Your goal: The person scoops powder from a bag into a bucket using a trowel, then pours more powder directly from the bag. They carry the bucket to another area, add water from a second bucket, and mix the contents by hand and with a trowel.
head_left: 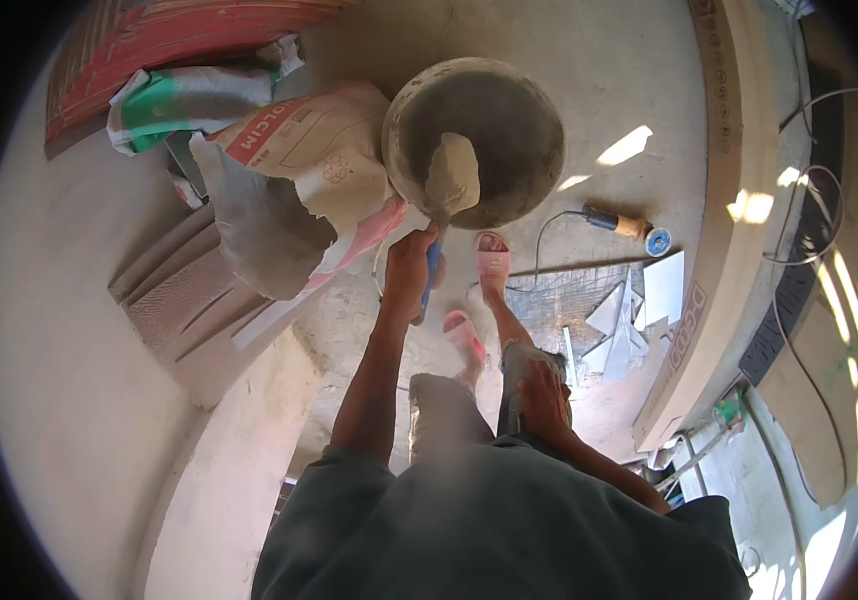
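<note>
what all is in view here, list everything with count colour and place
trowel: one, blue handle, loaded blade over the basin
basin: one, grey, top centre
Holcim cement bag: one, beige and red, torn, left of basin
sack: one, green and white, upper left
ridged stack: one, red, top left corner
tile-like slabs: several, brown, below bag
angle grinder: one, dark and tan with blue disc, right of basin
shards: several, whitish, below grinder
long cardboard box: one, brown, right side
cable: count unclear, pale, far right
slippers: two, pink, on feet
left hand: one, gripping trowel
right hand: one, on right knee
</note>
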`<state>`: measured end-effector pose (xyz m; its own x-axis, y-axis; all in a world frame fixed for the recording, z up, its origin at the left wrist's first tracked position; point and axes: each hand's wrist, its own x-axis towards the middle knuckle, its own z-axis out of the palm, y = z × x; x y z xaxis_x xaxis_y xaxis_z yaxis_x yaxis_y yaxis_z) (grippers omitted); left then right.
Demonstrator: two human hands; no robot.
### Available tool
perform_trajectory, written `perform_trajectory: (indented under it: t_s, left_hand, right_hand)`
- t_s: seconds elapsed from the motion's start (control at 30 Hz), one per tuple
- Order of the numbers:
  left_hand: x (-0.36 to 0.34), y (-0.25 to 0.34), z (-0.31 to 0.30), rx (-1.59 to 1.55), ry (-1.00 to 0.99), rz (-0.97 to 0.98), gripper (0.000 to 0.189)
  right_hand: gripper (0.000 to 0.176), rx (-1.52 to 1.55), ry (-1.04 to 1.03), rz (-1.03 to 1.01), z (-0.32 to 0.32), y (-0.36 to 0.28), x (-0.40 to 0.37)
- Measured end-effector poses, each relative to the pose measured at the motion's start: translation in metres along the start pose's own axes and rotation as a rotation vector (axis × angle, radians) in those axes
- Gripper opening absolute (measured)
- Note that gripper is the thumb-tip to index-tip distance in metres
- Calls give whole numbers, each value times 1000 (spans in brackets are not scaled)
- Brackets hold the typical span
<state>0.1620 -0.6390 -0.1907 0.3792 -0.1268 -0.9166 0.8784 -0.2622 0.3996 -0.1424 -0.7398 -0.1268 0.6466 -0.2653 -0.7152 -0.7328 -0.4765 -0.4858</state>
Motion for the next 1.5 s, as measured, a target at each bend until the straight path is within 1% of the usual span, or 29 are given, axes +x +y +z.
perform_trajectory:
  t_s: [0.03,0.13,0.2,0.23,0.33,0.43,0.5,0.57,0.6,0.63,0.7,0.73,0.8,0.87,0.9,0.93,1.0,1.1,1.17,1.23,1.3,1.33,1.4,1.43,1.5]
  left_hand:
    - [26,-2,11,-52,-1,-88,34]
    - [115,-1,30,-298,-87,-350,31]
    - [201,15,34,-462,-137,-513,31]
    - [224,12,30,-544,-155,-607,31]
    - [239,7,27,-604,-230,-647,29]
    - [164,11,34,-93,-199,-292,23]
    - [96,49,55,693,-121,-1,20]
    - [78,23,51,1190,86,838,18]
    - [84,15,48,1338,122,1075,16]
    - [92,5,45,1474,212,1325,15]
    - [110,-6,40,1616,219,1400,12]
    - [112,-9,40,1717,173,1146,12]
    - [108,3,52,1858,72,640,14]
    - [105,0,44,1676,71,904,13]
    - [97,-3,30,1589,74,1016,13]
    - [89,1,18,1546,85,1074,13]
    - [50,19,-6,1446,111,1199,16]
    - [-54,74,-57,857,110,822,18]
    - [-100,93,-114,724,7,673,20]
    - [-135,104,-165,454,-64,448,21]
    - [-139,98,-221,406,-7,343,24]
    - [-136,96,-236,488,70,297,27]
    - [-121,90,-263,654,217,199,31]
    - [-92,65,-279,884,321,340,33]
    - [-61,54,-281,1036,339,401,29]
  right_hand:
    - [48,16,0,19,-1,0,2]
    - [47,47,-14,81,-6,-1,5]
    - [47,68,-21,105,-6,-2,8]
    - [47,75,-25,111,-6,-4,9]
    - [47,85,-11,115,-10,-6,8]
    - [47,79,2,101,-7,-10,5]
    - [47,67,14,89,-7,-14,4]
    - [47,51,21,87,-7,-19,2]
    - [47,43,27,85,-6,-21,2]
    - [47,37,32,88,-5,-21,0]
    - [48,22,35,102,0,-24,-2]
    - [48,16,39,109,3,-26,-2]
    - [48,7,48,129,9,-32,-3]
    - [48,19,57,157,14,-42,-3]
    - [48,27,56,176,17,-50,-4]
    - [48,29,62,195,20,-58,-3]
    - [48,24,91,204,34,-67,-2]
    - [49,-6,150,128,62,-67,-9]
    - [49,-7,153,98,60,-91,-7]
    - [49,-9,169,69,63,-103,-3]
    - [48,-34,192,7,76,-96,-1]
    - [48,-42,196,-26,86,-96,0]
    - [46,-28,118,46,80,-128,3]
    - [45,-28,86,93,77,-138,2]
    - [43,-60,95,11,90,-129,-4]
